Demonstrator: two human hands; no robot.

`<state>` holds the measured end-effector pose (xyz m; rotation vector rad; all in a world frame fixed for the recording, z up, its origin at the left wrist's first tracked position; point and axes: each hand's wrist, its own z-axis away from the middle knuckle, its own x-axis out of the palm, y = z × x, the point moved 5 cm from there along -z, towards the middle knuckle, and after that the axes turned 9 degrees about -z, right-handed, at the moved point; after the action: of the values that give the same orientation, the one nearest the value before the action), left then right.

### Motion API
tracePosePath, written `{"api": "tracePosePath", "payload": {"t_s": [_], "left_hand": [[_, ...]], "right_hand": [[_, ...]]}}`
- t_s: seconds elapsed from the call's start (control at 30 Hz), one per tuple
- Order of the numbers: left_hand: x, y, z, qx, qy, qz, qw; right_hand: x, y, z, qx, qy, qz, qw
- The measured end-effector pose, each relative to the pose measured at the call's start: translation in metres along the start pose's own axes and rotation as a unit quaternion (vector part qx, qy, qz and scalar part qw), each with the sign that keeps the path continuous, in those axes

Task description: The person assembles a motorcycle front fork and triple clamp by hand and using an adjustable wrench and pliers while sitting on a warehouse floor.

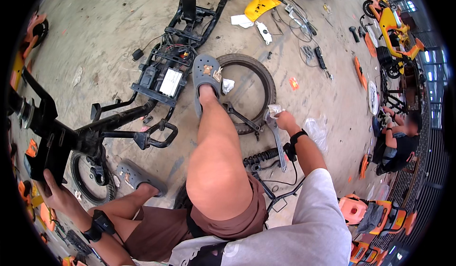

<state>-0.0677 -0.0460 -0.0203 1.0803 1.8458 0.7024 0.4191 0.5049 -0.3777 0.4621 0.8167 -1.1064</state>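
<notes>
Right hand [286, 121] holds wrench [277, 142] lengthwise, handle pointing toward the person.

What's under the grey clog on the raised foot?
The grey clog rests on the black tyre rim and the frame's edge; whatever lies beneath its sole is covered.

Silver wrench [276, 140] upright by tyre [259, 76]; black frame [71, 138] tilted.

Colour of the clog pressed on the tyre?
Grey clog, with small charms on top; the head view shows it against the black tyre.
</notes>
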Motion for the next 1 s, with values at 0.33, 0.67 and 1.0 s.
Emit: {"api": "tracePosePath", "payload": {"t_s": [0.33,0.67,1.0], "left_hand": [[0.003,0.003,0.003,-0.003,0.003,0.007,1.0],[0.004,0.007,0.001,-0.005,-0.011,-0.025,1.0],[0.004,0.009,0.003,0.011,-0.018,-0.066,0.998]], "right_hand": [[0.019,-0.01,-0.005,0.008,-0.033,-0.069,0.997],[0.037,0.014,-0.027,0.096,-0.067,-0.21,0.971],[-0.03,0.014,0.073,0.148,-0.15,-0.731,0.649]]}}
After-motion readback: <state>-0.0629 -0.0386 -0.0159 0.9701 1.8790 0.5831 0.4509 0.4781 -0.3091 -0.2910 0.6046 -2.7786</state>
